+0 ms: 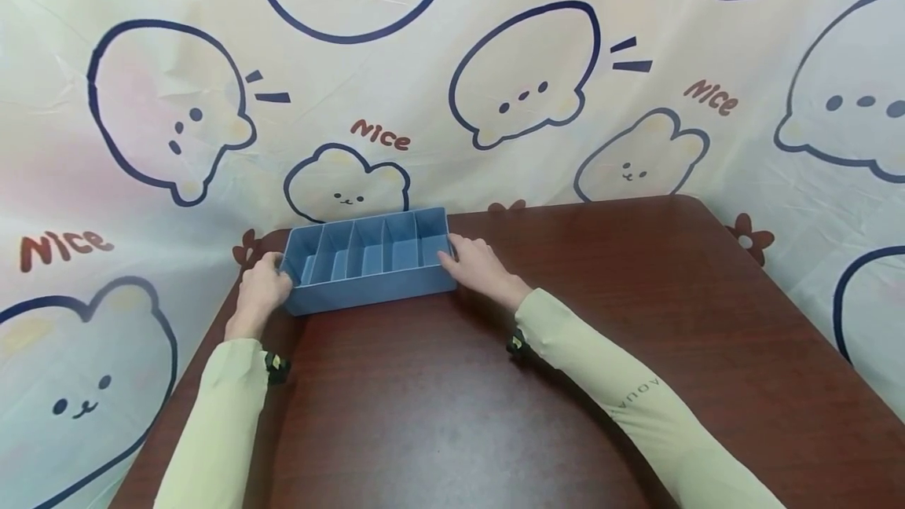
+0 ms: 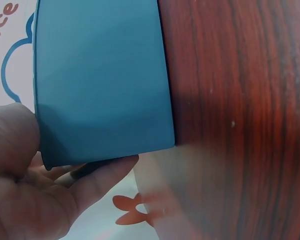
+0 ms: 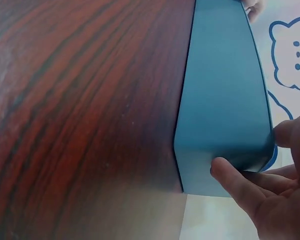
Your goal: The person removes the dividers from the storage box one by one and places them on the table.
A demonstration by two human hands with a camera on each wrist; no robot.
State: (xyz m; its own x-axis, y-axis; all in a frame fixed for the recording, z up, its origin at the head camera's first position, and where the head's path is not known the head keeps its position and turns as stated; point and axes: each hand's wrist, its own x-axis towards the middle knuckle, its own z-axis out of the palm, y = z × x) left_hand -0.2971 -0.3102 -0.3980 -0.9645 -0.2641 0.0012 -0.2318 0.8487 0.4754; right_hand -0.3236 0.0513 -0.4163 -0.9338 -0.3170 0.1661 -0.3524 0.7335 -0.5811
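Observation:
A long blue divided box (image 1: 371, 293) lies on the dark table near its far left corner, a row of several compartments facing up. My left hand (image 1: 260, 289) grips its left end; in the left wrist view the thumb (image 2: 12, 137) is at the rim and the fingers reach along the end wall. At the opposite end, my right hand (image 1: 483, 265) holds the box. The right wrist view shows a finger (image 3: 232, 177) lying along that end wall, with the thumb (image 3: 286, 134) at the rim. Other fingertips are partly hidden behind the box.
The brown wood-grain table (image 1: 601, 289) stretches to the right and toward me. A pale curtain (image 1: 523, 171) with cartoon bears and red "Nice" lettering hangs behind the table and along both sides, close behind the box. Dark bands (image 1: 277, 368) sit on both wrists.

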